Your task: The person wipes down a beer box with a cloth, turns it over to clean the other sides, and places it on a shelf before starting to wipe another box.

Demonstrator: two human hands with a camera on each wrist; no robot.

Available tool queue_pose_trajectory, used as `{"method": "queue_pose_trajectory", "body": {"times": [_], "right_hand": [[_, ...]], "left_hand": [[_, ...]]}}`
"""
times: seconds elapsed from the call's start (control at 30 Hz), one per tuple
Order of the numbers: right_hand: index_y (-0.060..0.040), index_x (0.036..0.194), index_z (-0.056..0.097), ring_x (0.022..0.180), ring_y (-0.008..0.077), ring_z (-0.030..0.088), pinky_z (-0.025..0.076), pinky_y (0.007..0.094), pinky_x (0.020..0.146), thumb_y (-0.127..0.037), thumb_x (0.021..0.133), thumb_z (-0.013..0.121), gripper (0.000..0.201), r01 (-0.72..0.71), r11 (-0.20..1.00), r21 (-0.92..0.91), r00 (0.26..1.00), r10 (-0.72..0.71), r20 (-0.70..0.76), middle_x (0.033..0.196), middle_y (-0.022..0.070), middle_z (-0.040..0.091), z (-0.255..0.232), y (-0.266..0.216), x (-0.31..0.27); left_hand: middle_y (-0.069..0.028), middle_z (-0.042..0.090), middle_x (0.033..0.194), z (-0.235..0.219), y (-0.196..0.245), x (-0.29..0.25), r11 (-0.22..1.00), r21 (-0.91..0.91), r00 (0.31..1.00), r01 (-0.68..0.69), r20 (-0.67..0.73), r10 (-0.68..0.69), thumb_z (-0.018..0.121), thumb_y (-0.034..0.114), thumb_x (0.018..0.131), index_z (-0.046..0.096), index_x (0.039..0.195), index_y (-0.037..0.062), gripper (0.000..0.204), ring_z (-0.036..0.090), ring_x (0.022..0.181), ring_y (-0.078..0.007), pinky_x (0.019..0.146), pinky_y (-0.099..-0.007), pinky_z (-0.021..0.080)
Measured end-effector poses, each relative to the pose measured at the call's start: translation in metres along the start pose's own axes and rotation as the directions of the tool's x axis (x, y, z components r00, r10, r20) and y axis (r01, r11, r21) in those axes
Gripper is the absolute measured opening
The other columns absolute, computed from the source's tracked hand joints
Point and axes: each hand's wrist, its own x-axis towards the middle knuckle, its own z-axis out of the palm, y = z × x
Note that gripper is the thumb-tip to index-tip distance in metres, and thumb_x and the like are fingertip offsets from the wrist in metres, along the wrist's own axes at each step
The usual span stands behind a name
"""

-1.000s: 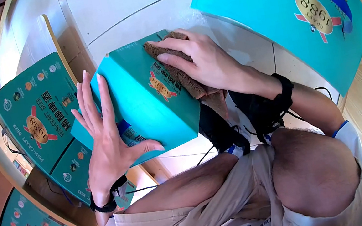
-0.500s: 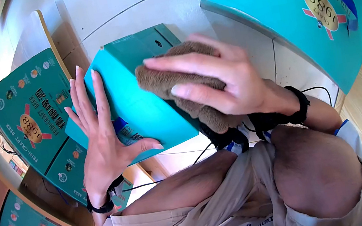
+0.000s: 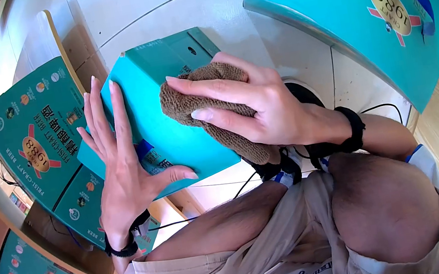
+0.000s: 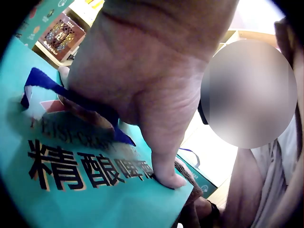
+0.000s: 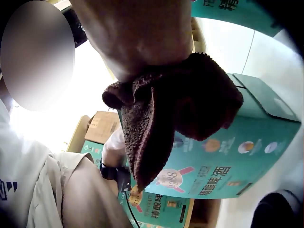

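Note:
A teal beer carton (image 3: 192,147) stands tilted between the hands in the head view. Spread over its top face lies my left hand (image 3: 122,169), fingers straight and thumb stretched toward the near edge. Under that palm, in the left wrist view, runs the carton's blue strap handle (image 4: 71,92). My right hand (image 3: 273,107) grips a bunched brown towel (image 3: 175,102), fingers and thumb bent over it, against the carton's right side. The towel (image 5: 149,128) hangs in dark folds in the right wrist view and covers part of the printed side.
Another teal carton (image 3: 314,8) with a blue strap stands at the upper right. On the left, more teal cartons (image 3: 34,134) sit by wooden shelving (image 3: 72,265). White floor tiles (image 3: 149,2) lie beyond. The person's bent knee (image 3: 385,207) is close below the right forearm.
My right hand and the towel came off the carton's far printed side toward me, then shifted slightly left along it. The left hand stays on top.

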Motion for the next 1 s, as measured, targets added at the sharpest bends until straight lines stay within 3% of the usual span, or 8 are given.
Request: {"method": "queue_pose_trajectory", "body": {"times": [0.43,0.5,0.73,0.87,0.9,1.0], "right_hand": [[0.0015,0.134,0.069,0.096,0.0343,0.069,0.058,0.0415,0.084,-0.008,0.095,0.074,0.041,-0.061,0.998,0.0,0.998,0.061,0.02,0.113,0.0233,0.074,0.0,0.001,0.001],[-0.0078,0.138,0.068,0.091,0.0382,0.07,0.06,0.043,0.075,-0.018,0.098,0.072,0.042,-0.001,1.0,-0.023,0.998,0.0,-0.059,0.102,0.0229,0.072,0.003,0.01,0.001],[-0.0053,0.134,0.071,0.084,0.0354,0.071,0.056,0.041,0.073,-0.017,0.099,0.071,0.037,-0.143,0.989,-0.043,0.989,0.142,-0.039,0.105,0.0214,0.068,0.002,0.027,-0.005],[-0.005,0.135,0.07,0.085,0.0373,0.07,0.056,0.0422,0.076,-0.019,0.1,0.071,0.037,-0.068,0.989,-0.129,0.997,0.062,-0.049,0.105,0.0228,0.069,0.001,0.037,-0.005],[-0.0045,0.134,0.07,0.087,0.0385,0.07,0.056,0.0427,0.079,-0.019,0.1,0.07,0.037,-0.209,0.975,-0.08,0.978,0.208,-0.024,0.105,0.0237,0.07,-0.001,0.032,-0.006],[-0.0051,0.134,0.07,0.086,0.0394,0.069,0.056,0.0433,0.079,-0.019,0.1,0.07,0.037,-0.205,0.975,-0.092,0.979,0.205,-0.006,0.104,0.0238,0.07,-0.005,0.038,-0.003]], "left_hand": [[-0.026,0.008,0.173,-0.001,0.001,0.0,1.0,-0.006,1.0,-0.011,-0.007,0.011,0.09,0.071,0.048,0.014,0.169,0.0086,0.156,0.01,0.16,-0.0486,0.119,-0.0742,0.008],[-0.0256,0.009,0.173,0.0,0.001,0.0,1.0,0.004,1.0,-0.01,-0.014,0.01,0.091,0.07,0.047,0.012,0.169,0.0062,0.159,0.01,0.16,-0.0468,0.12,-0.0731,0.007],[-0.0252,0.01,0.174,0.002,-0.001,-0.004,1.0,-0.009,0.998,0.0,-0.06,0.0,0.093,0.068,0.048,0.008,0.168,0.0022,0.161,0.014,0.16,-0.044,0.122,-0.0721,0.008],[-0.0246,0.011,0.174,0.004,0.001,-0.008,1.0,0.022,0.994,-0.021,-0.108,0.023,0.091,0.068,0.048,0.011,0.168,0.0042,0.158,0.017,0.16,-0.045,0.121,-0.073,0.01],[-0.0244,0.013,0.174,0.004,0.002,-0.01,0.999,0.04,0.992,-0.023,-0.122,0.028,0.09,0.068,0.049,0.013,0.169,0.0051,0.156,0.018,0.159,-0.0454,0.121,-0.0734,0.01],[-0.0235,0.016,0.173,0.001,0.007,-0.013,0.998,0.067,0.991,-0.017,-0.132,0.025,0.088,0.067,0.051,0.017,0.168,0.0064,0.15,0.02,0.159,-0.0457,0.122,-0.0721,0.011]]}}
